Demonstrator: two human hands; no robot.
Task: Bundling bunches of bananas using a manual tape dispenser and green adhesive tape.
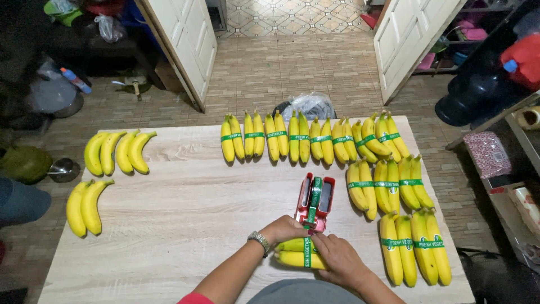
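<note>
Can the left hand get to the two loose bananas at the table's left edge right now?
Probably, but not freely: the left hand is holding the banana pair at the red tape dispenser. Bare tabletop lies toward the loose bananas.

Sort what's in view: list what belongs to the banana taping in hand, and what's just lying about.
In the job:
left hand and right hand on a banana pair
green tape
red tape dispenser
taped bananas
untaped bananas
wooden table

Lying about:
plastic bag beyond the table
blue-capped bottle
patterned packet
</note>
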